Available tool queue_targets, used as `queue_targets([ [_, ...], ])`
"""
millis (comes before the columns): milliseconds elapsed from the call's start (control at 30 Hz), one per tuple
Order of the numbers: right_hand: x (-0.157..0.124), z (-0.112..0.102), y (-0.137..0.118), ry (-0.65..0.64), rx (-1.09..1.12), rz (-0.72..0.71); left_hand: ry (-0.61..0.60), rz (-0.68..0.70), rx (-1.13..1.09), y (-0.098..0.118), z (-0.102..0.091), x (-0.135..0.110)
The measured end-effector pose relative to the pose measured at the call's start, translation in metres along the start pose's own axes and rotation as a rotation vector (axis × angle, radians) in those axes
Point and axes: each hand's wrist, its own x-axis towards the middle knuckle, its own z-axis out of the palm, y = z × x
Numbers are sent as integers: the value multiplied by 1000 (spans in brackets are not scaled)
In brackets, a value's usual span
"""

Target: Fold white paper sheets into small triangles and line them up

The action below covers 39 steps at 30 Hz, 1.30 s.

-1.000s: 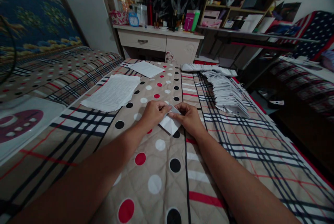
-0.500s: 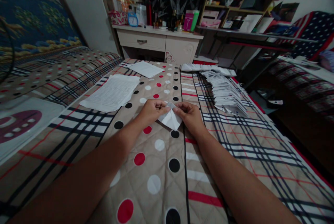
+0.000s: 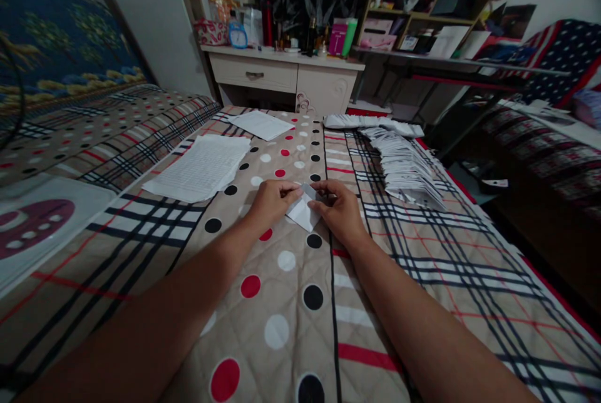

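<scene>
A small piece of folded white paper (image 3: 304, 212) is held just above or on the bedspread (image 3: 277, 331), between my two hands. My left hand (image 3: 273, 203) pinches its left edge between thumb and fingers. On the opposite side, my right hand (image 3: 342, 210) grips the paper, its thumb lying over the front face. The paper's lower corner points towards me, and a greyer folded part shows at its top. Fingertips behind the paper are partly hidden.
Printed sheets (image 3: 201, 168) lie to the left, with another white paper stack (image 3: 261, 124) beyond. Rows of folded papers (image 3: 406, 165) lie at the far right. A white dresser (image 3: 253, 74) stands past the bed's end. A plastic bag (image 3: 42, 221) lies at left.
My right thumb has shifted left and down across the paper's face. The paper's lower right side is now more covered, and its lower corner sits slightly further left and higher.
</scene>
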Motion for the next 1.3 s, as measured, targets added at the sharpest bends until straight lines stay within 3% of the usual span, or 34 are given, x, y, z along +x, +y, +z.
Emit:
queue_targets([
  [333, 0, -2, -3, 33, -126, -77, 44, 20, -46, -1, 2, -1],
  [533, 1, -1, 4, -37, -76, 2, 65, 163, 198, 1, -2, -1],
  [867, 2, -12, 0, -217, -54, -55, -262, 333, 190, 0, -17, 0],
  [1300, 1, -17, -3, -317, -134, -127, -450, 340, 149, 3, -28, 1],
])
